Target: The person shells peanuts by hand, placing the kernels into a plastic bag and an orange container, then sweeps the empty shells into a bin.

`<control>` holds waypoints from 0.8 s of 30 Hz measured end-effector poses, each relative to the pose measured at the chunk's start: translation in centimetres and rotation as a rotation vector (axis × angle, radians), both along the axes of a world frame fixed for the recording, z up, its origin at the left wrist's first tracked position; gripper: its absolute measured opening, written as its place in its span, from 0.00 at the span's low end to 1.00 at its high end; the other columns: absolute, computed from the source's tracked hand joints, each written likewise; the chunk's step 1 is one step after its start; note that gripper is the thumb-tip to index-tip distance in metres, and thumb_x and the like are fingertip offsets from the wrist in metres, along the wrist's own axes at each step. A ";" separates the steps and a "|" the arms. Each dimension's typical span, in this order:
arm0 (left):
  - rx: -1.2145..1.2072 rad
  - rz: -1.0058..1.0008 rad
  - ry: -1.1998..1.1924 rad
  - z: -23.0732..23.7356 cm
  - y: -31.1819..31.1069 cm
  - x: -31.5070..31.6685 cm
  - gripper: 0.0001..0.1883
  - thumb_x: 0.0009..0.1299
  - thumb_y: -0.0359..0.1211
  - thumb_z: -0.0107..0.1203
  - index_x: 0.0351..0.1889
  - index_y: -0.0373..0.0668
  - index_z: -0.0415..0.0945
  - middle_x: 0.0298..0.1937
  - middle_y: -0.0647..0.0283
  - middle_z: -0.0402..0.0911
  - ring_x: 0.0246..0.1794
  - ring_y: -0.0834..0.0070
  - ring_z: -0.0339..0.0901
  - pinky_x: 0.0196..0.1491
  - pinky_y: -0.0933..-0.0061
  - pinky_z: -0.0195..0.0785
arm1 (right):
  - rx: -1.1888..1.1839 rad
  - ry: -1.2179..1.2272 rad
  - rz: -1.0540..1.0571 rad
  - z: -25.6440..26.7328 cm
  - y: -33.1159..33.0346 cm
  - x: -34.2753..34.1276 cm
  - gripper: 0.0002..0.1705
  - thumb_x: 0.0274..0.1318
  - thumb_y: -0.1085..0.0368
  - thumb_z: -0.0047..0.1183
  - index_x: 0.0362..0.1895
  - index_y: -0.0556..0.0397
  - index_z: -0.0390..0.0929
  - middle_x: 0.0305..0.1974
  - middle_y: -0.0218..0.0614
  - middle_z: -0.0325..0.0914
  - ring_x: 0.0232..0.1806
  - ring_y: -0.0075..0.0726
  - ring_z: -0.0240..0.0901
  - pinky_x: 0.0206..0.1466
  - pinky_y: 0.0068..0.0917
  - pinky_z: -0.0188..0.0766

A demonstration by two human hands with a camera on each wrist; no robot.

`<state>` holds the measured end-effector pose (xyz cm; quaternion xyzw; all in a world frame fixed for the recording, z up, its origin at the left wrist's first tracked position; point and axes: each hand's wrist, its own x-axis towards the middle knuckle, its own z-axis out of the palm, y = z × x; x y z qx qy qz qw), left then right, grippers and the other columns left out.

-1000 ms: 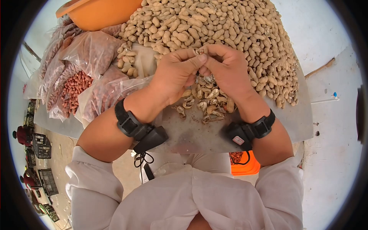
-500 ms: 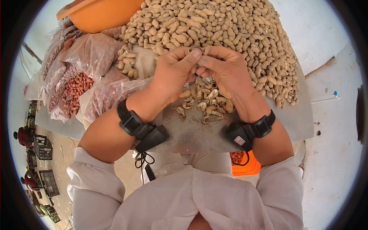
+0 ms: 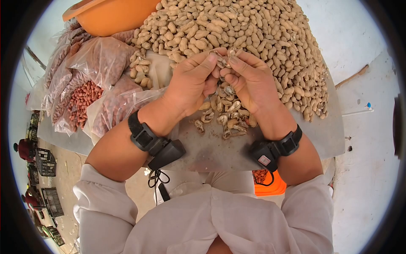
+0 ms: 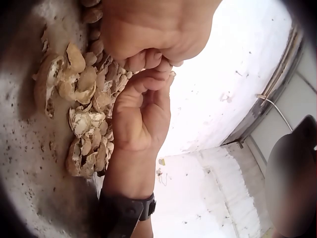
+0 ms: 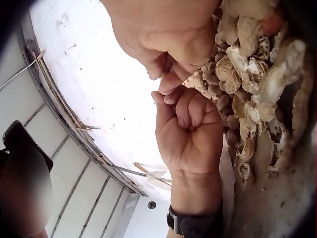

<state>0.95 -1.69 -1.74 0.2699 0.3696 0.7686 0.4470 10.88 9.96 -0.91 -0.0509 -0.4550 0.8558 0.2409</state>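
In the head view both hands meet over the near edge of a large heap of unshelled peanuts (image 3: 292,46). My left hand (image 3: 190,82) pinches a cracked peanut shell (image 3: 221,62) between thumb and fingers. Thumb and forefinger of my right hand (image 3: 256,82) grip another part of the opened shell. The wrist views show the fingertips close together, hiding most of what they hold. Below the hands, broken peanut shells (image 3: 232,114) lie in a small pile on the grey tabletop (image 3: 203,148).
Clear plastic bags of shelled red peanuts (image 3: 101,59) crowd the left side, with loose red kernels (image 3: 82,103) showing. An orange basin (image 3: 110,17) stands behind them. Below the table edge sits an orange container (image 3: 270,186). A white wall (image 3: 368,139) rises on the right.
The fingertips have parted slightly, and the split shell now shows between them where the thumbs covered it before. Bags, heap and shell pile look the same.
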 end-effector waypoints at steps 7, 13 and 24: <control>0.005 -0.057 -0.106 -0.1 -0.1 -0.3 0.10 0.73 0.35 0.43 0.33 0.40 0.70 0.25 0.69 0.70 0.15 0.86 0.53 0.19 0.85 0.49 | -0.032 0.036 -0.032 -0.2 0.1 0.0 0.05 0.55 0.72 0.51 0.33 0.63 0.75 0.42 0.47 0.77 0.29 0.29 0.77 0.32 0.18 0.74; -0.053 -0.074 -0.147 0.2 0.0 -0.3 0.10 0.73 0.35 0.43 0.32 0.41 0.69 0.26 0.69 0.69 0.15 0.85 0.54 0.18 0.85 0.48 | 0.291 -0.037 -0.156 0.1 -0.3 0.1 0.05 0.54 0.70 0.54 0.31 0.62 0.76 0.32 0.38 0.78 0.27 0.23 0.73 0.31 0.18 0.71; -0.124 -0.120 -0.428 -0.9 0.4 -0.9 0.09 0.67 0.33 0.41 0.27 0.41 0.68 0.21 0.67 0.68 0.13 0.84 0.52 0.15 0.84 0.44 | 1.429 0.018 -0.548 0.7 -0.9 0.3 0.12 0.42 0.74 0.56 0.36 0.54 0.78 0.33 0.36 0.76 0.32 0.37 0.73 0.36 0.25 0.71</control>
